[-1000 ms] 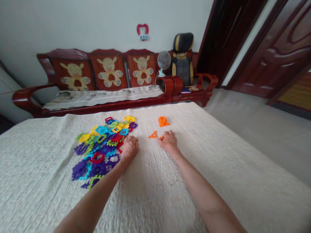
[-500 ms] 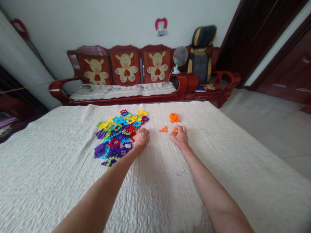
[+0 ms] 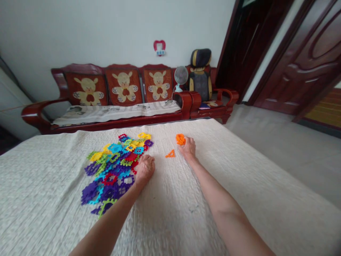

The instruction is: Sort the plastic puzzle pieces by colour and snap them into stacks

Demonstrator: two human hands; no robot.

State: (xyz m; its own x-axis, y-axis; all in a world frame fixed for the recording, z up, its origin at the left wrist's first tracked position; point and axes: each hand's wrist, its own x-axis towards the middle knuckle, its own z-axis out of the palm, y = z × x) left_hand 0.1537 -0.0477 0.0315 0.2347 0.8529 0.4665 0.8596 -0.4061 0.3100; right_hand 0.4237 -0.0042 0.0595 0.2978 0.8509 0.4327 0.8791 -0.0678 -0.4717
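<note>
My right hand [image 3: 188, 148] has its fingers curled against a small pile of orange interlocking plastic pieces [image 3: 180, 139] and grips at its right side. Just below that, a single orange triangular piece [image 3: 171, 154] lies flat on the white quilted cover. My left hand [image 3: 145, 167] rests at the right edge of a heap of mixed interlocking plastic pieces [image 3: 114, 166] in purple, blue, green, red and yellow. Its fingers are bent inward, and whatever may be in them is hidden.
A white quilted cover [image 3: 170, 220] spreads over the table. Beyond its far edge stand a wooden sofa [image 3: 114, 127] with bear-patterned backs, a small fan [image 3: 181, 75] and a chair with a massage cushion [image 3: 200, 85]. Dark doors [image 3: 298, 71] stand at the right.
My right hand has carried an orange triangular piece up to the orange pile. My left hand stays beside the mixed heap. The view has tilted up and turned right.
</note>
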